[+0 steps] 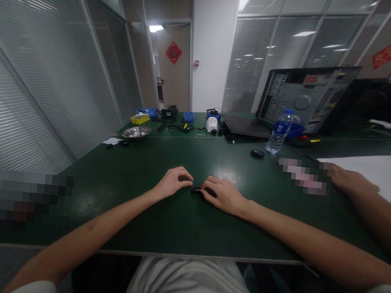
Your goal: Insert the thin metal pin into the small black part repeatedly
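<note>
A small, flat black object (197, 191) is lying on the near middle of the green table (139, 215). The right hand (223, 196) is grasping its right end with fingertips; the left hand (174, 181) is curling loosely just beside its left end, apparently not gripping

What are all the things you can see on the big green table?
small black object: 1, black, between the two hands at the table's middle, right fingers on it
water bottle: 1, clear with blue label, far right of middle
black puck: 1, black, near the bottle
metal bowl: 1, silver, far left
yellow tray: 1, yellow, behind the bowl
computer case: 1, grey and black, open, far right
white sheet: 1, white, right edge
table: 1, dark green
co-worker's hand: 1, resting at right
left hand: 1, curled beside the object
right hand: 1, touching the object
</note>
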{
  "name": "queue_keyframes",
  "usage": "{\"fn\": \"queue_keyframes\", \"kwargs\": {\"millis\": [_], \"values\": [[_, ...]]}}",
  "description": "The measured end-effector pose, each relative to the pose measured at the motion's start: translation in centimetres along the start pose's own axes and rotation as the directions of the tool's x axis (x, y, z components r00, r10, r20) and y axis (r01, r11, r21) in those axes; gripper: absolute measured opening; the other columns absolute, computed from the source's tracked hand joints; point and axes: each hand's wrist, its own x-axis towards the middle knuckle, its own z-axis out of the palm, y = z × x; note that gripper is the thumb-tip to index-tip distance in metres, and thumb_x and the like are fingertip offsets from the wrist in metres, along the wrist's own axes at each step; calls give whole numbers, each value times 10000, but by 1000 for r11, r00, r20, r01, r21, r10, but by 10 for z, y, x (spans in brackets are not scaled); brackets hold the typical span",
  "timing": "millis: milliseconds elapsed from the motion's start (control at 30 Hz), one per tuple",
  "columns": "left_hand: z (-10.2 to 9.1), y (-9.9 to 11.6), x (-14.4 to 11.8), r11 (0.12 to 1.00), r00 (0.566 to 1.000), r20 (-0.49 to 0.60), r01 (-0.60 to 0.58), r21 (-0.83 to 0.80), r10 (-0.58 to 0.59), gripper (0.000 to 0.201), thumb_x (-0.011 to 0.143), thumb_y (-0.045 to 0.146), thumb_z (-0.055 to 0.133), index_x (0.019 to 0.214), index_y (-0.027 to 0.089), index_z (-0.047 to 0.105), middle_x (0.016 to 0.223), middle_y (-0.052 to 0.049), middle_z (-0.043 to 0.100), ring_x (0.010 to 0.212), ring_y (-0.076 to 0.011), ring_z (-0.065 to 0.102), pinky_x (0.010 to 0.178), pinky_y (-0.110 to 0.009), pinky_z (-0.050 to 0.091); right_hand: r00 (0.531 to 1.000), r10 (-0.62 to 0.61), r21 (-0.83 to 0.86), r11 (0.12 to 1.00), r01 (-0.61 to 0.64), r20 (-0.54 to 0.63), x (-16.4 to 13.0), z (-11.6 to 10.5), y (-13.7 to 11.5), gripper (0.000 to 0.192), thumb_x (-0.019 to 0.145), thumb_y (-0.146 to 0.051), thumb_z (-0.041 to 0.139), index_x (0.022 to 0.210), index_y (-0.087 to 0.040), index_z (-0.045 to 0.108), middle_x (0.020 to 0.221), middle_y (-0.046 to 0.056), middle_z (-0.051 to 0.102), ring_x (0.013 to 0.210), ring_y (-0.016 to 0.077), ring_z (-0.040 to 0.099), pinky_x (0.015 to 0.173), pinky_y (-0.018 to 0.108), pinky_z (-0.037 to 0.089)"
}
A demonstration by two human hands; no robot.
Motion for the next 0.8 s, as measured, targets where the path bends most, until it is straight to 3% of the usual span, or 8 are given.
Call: {"fn": "queue_keyframes", "kwargs": {"millis": [200,367,533,700,800], "values": [[-1,-9,0,996,996,71,-56,63,51,199,883,348,726,1048,247,771,1153,-67,679,1096,-243,613,916,-357,494,1000,11,6,1000,-11,3,0,-1,0,175,1018,-321,533,1073,-221,666,986,31,642,780,149,596,679,264,391],[-2,10,-7,988,986,78,-150,47,146,235,944,261,623,1153,259,731,1231,-63,671,1167,-230,590,1043,-393,454,999,36,37,999,-35,-27,0,-2,1,160,1019,-315,532,1056,-219,654,991,32,651,792,153,608,707,269,408],[2,25,-11,972,966,133,-229,56,220,234,925,359,690,1126,244,725,1239,-71,667,1203,-239,566,1065,-407,447,999,34,55,998,-32,-42,-1,-2,2,156,1017,-315,532,1048,-217,649,997,34,650,816,157,617,728,271,417],[-1,14,-9,961,964,112,-255,106,243,143,936,339,684,1005,224,734,1278,-82,652,1256,-241,546,1090,-420,429,998,37,58,998,-34,-45,-1,-2,2,151,1009,-311,543,1041,-215,655,978,32,648,797,153,611,713,270,410],[-7,5,-8,970,972,118,-216,109,203,162,950,342,663,1033,216,721,1244,-77,677,1206,-230,590,1066,-401,450,999,38,57,998,-36,-38,-1,-2,2,146,1002,-307,551,1043,-217,659,989,31,652,795,153,609,706,270,405]]}}
